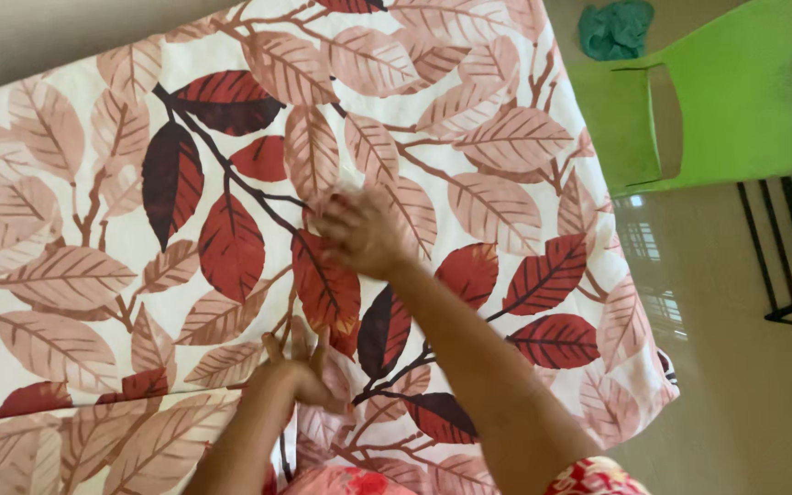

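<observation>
The right hand's [359,231] fingers are blurred but look extended and close together, lying flat on the leaf-printed sheet [93,275] near the middle of the frame. The left hand [297,374], lower and just left of centre, has its fingers spread, pressing down on the same cloth; it pinches nothing. The sheet, white with pink, red and dark leaves, fills the left and centre of the picture. At upper right stands a green plastic chair [735,101] on the pale floor [744,385], with a crumpled teal cloth [616,27] above it.
</observation>
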